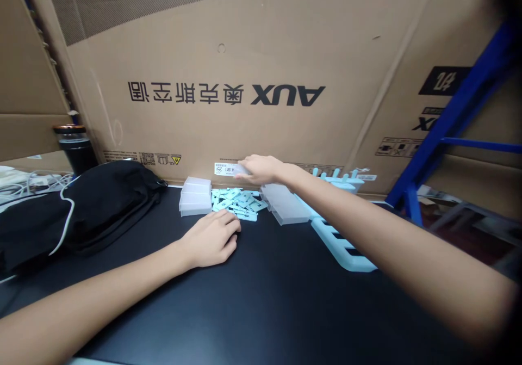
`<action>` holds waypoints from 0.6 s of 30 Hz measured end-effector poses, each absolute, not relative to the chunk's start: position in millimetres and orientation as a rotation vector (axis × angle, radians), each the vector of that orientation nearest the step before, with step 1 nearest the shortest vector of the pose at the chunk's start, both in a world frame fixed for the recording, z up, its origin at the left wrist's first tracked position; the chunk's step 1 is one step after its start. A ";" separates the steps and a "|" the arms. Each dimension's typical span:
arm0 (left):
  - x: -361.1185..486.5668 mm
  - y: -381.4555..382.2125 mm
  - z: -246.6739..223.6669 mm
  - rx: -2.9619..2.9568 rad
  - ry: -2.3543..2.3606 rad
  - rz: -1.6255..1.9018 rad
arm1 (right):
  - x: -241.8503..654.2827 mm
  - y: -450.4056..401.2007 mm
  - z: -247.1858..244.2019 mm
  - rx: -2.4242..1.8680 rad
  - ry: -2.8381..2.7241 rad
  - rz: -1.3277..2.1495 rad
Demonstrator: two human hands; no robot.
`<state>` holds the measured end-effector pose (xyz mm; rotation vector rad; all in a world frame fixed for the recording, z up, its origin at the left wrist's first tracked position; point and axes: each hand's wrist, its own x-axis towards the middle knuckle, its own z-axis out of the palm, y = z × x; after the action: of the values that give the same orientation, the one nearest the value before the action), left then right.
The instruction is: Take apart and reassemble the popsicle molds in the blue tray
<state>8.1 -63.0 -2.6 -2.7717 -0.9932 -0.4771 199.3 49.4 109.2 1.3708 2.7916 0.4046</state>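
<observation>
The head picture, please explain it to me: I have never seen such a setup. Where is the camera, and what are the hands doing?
There is no machine here. One camera, worn on a person's head, looks forward and down at two bare hands. The left hand rests on the black table, beside a pile of light-blue pieces. The right hand is raised beyond the pile, before a large carton. Translucent boxes flank the pile, with a light-blue rack at right and a black bag at left. Whether either hand holds anything is unclear.
</observation>
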 end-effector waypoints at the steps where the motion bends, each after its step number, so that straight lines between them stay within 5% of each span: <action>1: 8.0 -63.0 -2.5 -2.770 -0.989 -0.472 | 195.6 48.6 112.5 1.352 2.787 0.399; 18: 10.1 -65.9 -1.0 -2.701 -0.995 -0.426 | 305.7 77.0 75.7 1.350 2.926 0.123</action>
<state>10.1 -65.9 -1.0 -2.7007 -0.9947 -0.4261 305.7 77.0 75.7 1.3501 2.9258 0.1234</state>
